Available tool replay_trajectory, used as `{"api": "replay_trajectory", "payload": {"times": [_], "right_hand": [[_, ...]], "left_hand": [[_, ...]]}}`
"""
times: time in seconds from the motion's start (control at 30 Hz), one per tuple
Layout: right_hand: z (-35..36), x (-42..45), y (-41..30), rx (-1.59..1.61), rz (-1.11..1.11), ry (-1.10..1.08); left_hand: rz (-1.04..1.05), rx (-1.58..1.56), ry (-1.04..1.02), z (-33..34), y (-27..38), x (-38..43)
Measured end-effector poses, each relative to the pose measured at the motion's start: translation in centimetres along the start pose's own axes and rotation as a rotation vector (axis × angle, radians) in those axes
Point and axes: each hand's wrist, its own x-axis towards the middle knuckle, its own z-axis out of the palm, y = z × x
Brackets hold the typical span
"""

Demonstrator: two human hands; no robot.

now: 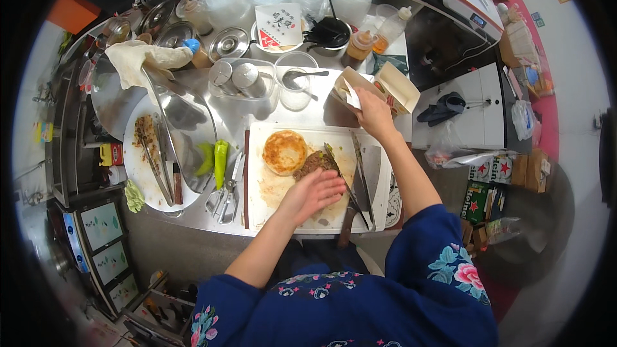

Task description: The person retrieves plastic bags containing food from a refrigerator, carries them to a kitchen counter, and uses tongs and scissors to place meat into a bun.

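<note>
My left hand is spread, palm partly up, over the lower part of the white cutting board, just below chopped meat with green bits. A round browned flatbread lies left of the meat. Metal tongs rest on the right side of the board, beside a cleaver with a wooden handle. My right hand reaches past the board's upper right corner, its fingers closed on a white paper piece at an open cardboard box. Another open box stands to the right.
Green peppers and kitchen shears lie left of the board. Farther left is a round white board with tongs and chopped food under a tilted metal lid. Shakers, sauce bottles and lidded pots stand behind.
</note>
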Motion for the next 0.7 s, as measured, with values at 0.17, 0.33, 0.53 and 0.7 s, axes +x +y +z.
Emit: {"api": "replay_trajectory", "payload": {"times": [0.17,0.33,0.53,0.7], "right_hand": [[-2.0,1.0,-0.6,-0.046,0.027,-0.034],[-6.6,4.2,-2.5,0.015,0.165,-0.182],[-8.6,10.8,-7.5,0.135,0.079,0.172],[1.1,22.1,-11.4,0.386,0.156,0.021]], "left_hand": [[0.027,-0.075,0.036,-4.5,-0.7,-3.8],[0.096,-0.182,0.04,-6.9,0.6,-6.3],[0.113,-0.236,0.027,-8.8,2.2,-7.3],[0.098,-0.216,0.049,-10.4,2.4,-8.6]]}}
